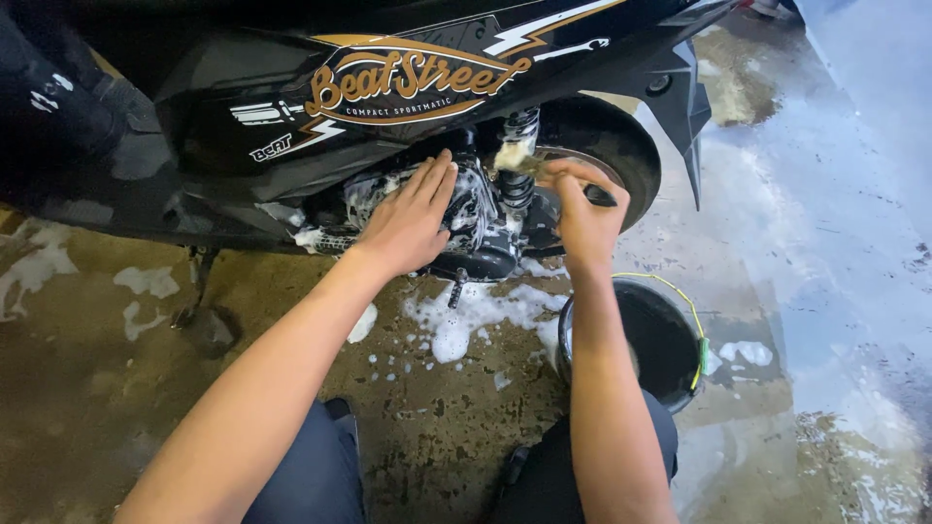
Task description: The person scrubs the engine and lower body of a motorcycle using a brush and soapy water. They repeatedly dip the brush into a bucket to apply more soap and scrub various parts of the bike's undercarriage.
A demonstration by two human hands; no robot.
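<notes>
Head view, looking down at a black scooter (291,107) parked on a wet concrete floor (825,223). The side panel has gold and white lettering and lightning-style stripes.

Left hand (408,218): flat, fingers together and stretched out, palm pressed on the soapy engine case (476,209) under the side panel. Grip is wide, holding nothing, just resting on the metal. Foam covers the case around the fingertips.

Right hand (582,209): grip closed around a brush handle (597,194), dark end poking out toward the rear wheel. The foamy brush head (513,155) sits against the rear shock spring (519,160), just right of the engine case and just left of the rear tyre (612,141). Cannot tell bristle detail, too sudsy.

Black bucket (660,340) stands on the floor below the right forearm, near the rear tyre; a thin yellow-green handle runs along its rim. Some white foam lies just beside it on the right.

Patches of soap foam (476,311) are spread on the floor under the engine, with more off to the left near the side stand (194,286). Floor is brownish and dirty on the left, wetter and grey-blue on the right.

The person's knees in dark trousers (320,466) show at the bottom edge, one each side of the foam patch. Both forearms are bare.
</notes>
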